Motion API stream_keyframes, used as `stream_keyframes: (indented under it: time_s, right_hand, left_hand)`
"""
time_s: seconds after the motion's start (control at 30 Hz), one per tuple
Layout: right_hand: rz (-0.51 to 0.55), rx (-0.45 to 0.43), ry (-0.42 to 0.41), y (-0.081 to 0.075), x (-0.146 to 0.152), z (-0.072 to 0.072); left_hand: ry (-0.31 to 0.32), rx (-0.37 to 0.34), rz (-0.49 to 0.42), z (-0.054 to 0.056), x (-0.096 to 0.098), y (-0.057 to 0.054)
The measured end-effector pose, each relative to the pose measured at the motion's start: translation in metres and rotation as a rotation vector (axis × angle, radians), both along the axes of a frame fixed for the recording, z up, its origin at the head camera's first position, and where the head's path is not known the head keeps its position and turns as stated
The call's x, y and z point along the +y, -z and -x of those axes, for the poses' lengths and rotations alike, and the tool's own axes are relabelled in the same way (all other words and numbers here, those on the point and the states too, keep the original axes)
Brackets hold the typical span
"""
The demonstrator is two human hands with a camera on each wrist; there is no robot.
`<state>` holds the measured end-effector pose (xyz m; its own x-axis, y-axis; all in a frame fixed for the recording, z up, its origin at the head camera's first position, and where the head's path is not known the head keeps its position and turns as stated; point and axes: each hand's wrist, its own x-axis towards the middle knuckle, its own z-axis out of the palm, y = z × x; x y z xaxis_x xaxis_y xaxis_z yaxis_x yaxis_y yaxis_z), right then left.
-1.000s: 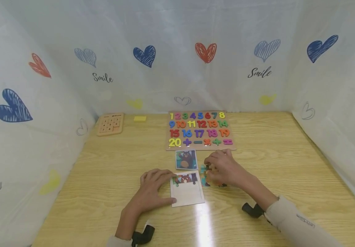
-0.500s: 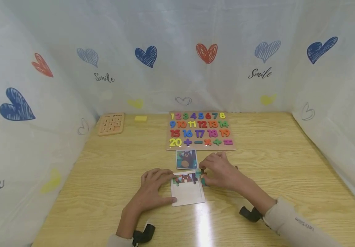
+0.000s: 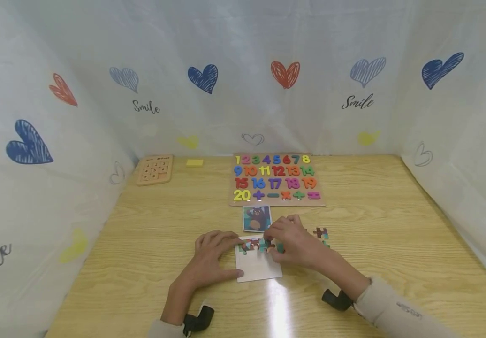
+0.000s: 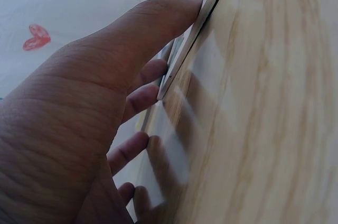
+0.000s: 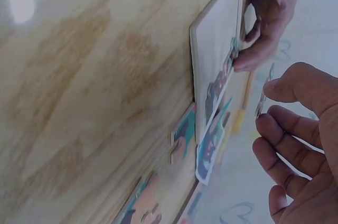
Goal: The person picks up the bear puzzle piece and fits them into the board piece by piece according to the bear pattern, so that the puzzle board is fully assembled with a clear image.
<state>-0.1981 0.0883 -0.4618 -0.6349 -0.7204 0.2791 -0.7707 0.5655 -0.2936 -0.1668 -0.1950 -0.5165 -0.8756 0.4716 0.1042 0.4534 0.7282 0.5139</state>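
A jigsaw piece (image 5: 262, 97) is pinched between the thumb and fingertips of my right hand (image 3: 297, 244). In the head view it overlaps the top row of the puzzle board (image 3: 260, 270); in the right wrist view it is held clear of the board. A strip of bear picture lies along the board's far edge, and the rest shows bare. My left hand (image 3: 209, 260) rests at the board's left edge, thumb (image 4: 182, 10) on the near corner and index finger by the far corner. Loose jigsaw pieces (image 3: 321, 233) lie right of the board, partly hidden by my right hand.
A bear picture card (image 3: 256, 218) lies just beyond the board. Behind it is a number board (image 3: 277, 180) with coloured numerals. A wooden number slide puzzle (image 3: 155, 170) and a yellow block (image 3: 194, 163) sit at the back left. Curtains surround the table (image 3: 150, 234).
My right hand has moved left from the loose pieces to over the board, bringing a jigsaw piece with it and uncovering several others. My left hand stays on the board.
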Motion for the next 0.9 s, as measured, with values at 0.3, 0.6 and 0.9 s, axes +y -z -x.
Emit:
stream_keyframes:
  time_s: [0.3,0.6,0.9]
  right_hand:
    - [-0.016,0.012,-0.027,0.004,-0.013,-0.005]
    - [-0.040,-0.001,-0.052,0.007,-0.021,-0.006]
    - [-0.038,0.002,-0.075,0.010,-0.030,-0.006]
  left_hand:
    - [-0.004,0.002,0.004,0.001,0.000,0.004]
    - [-0.003,0.007,0.011,0.001,0.000,0.002]
    - [0.000,0.014,0.018,0.001,-0.001,0.002]
